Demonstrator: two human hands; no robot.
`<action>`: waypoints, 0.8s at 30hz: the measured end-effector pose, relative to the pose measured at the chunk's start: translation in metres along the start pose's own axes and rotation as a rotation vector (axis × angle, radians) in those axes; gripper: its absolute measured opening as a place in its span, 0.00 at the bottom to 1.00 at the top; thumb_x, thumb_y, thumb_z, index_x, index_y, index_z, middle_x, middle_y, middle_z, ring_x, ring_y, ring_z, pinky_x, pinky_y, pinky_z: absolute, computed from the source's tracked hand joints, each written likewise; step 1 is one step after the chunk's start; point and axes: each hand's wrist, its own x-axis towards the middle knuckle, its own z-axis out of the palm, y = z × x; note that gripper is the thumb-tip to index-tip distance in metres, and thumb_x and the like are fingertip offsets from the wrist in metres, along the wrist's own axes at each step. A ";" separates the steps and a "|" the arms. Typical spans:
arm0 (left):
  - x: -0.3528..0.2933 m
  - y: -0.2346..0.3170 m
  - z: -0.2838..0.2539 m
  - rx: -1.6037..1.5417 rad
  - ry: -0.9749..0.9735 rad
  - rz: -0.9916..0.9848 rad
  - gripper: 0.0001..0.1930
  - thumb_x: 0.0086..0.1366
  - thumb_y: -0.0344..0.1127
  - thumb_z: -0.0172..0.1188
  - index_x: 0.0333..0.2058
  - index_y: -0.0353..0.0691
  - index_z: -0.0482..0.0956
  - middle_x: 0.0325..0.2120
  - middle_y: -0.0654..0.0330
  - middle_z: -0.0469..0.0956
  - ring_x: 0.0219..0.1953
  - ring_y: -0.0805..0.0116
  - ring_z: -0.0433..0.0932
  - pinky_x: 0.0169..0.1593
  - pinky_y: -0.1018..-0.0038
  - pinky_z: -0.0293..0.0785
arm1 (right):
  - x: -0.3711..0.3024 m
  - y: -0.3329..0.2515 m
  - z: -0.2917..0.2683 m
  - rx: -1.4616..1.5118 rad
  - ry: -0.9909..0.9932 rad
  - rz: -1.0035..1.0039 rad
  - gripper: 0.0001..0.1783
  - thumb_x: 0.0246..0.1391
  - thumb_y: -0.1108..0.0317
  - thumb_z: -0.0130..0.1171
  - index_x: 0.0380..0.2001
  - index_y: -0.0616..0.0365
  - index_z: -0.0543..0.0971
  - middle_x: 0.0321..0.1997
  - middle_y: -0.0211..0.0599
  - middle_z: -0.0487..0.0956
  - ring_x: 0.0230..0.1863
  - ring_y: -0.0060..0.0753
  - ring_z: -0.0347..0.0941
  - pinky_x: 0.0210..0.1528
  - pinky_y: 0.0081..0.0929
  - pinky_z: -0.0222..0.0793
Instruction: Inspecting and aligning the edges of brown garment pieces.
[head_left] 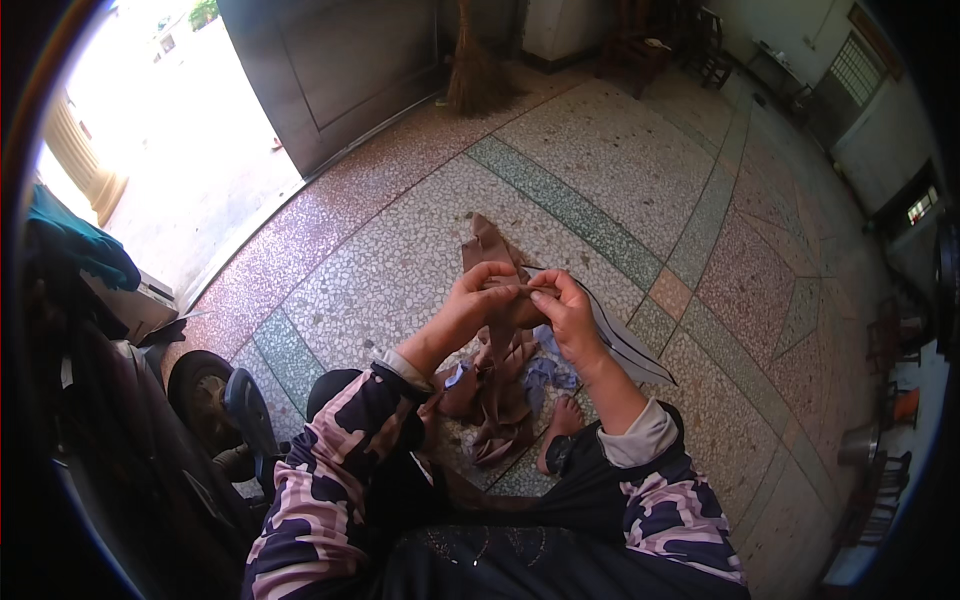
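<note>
Both of my hands meet in front of me, above the floor between my feet. Thumb and fingers of my left hand pinch a brown piece of cloth, part of which sticks up beyond the hand. My right hand pinches the same cloth close beside the left fingertips. Below them lies a crumpled heap of brown cloth strips, with pale blue cloth bunched at its right. A light grey piece with a dark edge extends to the right behind my right wrist. The exact fingertip contact is too small to make out.
My bare foot rests beside the heap. A dark motorbike with its wheel stands close on my left. Ahead are an open doorway, a dark door and a straw broom. Stools and a metal pot line the right side.
</note>
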 end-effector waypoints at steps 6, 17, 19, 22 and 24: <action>0.004 -0.005 -0.004 -0.107 -0.042 0.007 0.16 0.62 0.31 0.54 0.49 0.39 0.66 0.37 0.61 0.74 0.40 0.71 0.75 0.42 0.77 0.73 | 0.000 -0.002 0.003 -0.139 0.012 -0.114 0.11 0.50 0.76 0.53 0.39 0.59 0.71 0.37 0.28 0.73 0.41 0.17 0.67 0.43 0.17 0.64; -0.005 0.031 0.003 0.017 -0.055 0.151 0.23 0.62 0.26 0.52 0.56 0.42 0.62 0.35 0.61 0.75 0.34 0.75 0.73 0.39 0.79 0.70 | -0.005 -0.008 0.009 -0.072 -0.357 0.150 0.24 0.43 0.68 0.62 0.46 0.61 0.72 0.40 0.34 0.76 0.38 0.23 0.72 0.43 0.24 0.68; 0.000 0.037 -0.006 -0.098 -0.061 0.196 0.23 0.62 0.26 0.51 0.56 0.42 0.61 0.37 0.57 0.75 0.35 0.72 0.74 0.40 0.77 0.71 | -0.006 -0.009 0.006 -0.257 -0.493 0.335 0.22 0.44 0.66 0.63 0.45 0.61 0.74 0.36 0.32 0.77 0.36 0.23 0.73 0.40 0.23 0.69; 0.007 0.061 -0.031 -0.298 0.073 0.366 0.24 0.62 0.24 0.47 0.57 0.41 0.58 0.42 0.48 0.75 0.41 0.63 0.77 0.45 0.69 0.75 | -0.013 0.004 0.007 -0.477 -0.623 0.480 0.18 0.47 0.62 0.63 0.38 0.63 0.78 0.24 0.27 0.77 0.27 0.22 0.74 0.29 0.23 0.70; 0.007 0.076 -0.067 -0.358 0.153 0.529 0.25 0.62 0.23 0.46 0.58 0.41 0.57 0.43 0.47 0.74 0.43 0.59 0.76 0.48 0.66 0.74 | -0.013 0.019 0.003 -0.720 -0.860 0.407 0.19 0.46 0.60 0.62 0.38 0.63 0.79 0.31 0.37 0.80 0.29 0.27 0.75 0.34 0.26 0.71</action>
